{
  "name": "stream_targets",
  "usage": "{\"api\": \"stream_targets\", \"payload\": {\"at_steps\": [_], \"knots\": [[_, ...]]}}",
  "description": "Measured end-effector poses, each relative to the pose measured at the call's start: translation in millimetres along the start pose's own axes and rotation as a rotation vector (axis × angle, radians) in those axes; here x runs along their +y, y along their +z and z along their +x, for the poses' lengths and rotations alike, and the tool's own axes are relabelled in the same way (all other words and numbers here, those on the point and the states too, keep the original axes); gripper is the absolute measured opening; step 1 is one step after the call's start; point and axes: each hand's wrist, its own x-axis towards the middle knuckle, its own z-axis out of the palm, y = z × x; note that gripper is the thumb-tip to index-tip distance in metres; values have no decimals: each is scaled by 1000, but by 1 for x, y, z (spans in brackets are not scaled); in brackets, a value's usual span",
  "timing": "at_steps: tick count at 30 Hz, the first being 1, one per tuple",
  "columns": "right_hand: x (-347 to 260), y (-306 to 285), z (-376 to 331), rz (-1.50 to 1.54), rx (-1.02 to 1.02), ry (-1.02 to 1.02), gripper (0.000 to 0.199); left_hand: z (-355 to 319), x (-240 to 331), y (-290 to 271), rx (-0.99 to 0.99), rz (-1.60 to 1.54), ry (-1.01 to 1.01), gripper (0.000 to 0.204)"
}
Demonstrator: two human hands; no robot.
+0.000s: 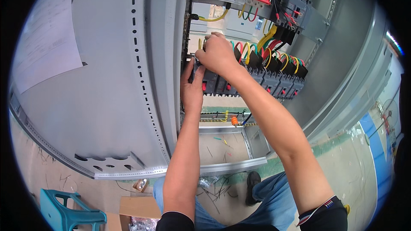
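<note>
The right hand (218, 53), just above frame centre, was curled shut, fingertips pinching at the top left end of the row of dark circuit breakers (252, 79). The left hand (191, 89) lay just below it, fingers pressed together against the row's leftmost breaker, thumb on its front. The row's long axis ran from centre frame rightward, sloping slightly down, inside the grey cabinet (111, 102). Coloured wires (267, 45) looped above it.

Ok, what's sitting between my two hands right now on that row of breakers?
In the head view nothing separates them: the left hand and right hand both close on the leftmost black breaker at the end of the row, right above left, almost touching.
</note>
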Motion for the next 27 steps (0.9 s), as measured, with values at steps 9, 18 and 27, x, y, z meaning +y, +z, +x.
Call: {"api": "stream_targets", "payload": {"at_steps": [9, 18, 27], "knots": [[14, 2, 0, 92, -124, -28, 32, 5, 3, 0, 4, -243, -145, 42], [13, 10, -14, -38, 31, -111, 33, 9, -1, 7, 34, -150, -116, 38], [2, -33, -64, 128, 152, -171, 43, 3, 8, 10, 73, -276, -245, 35]]}}
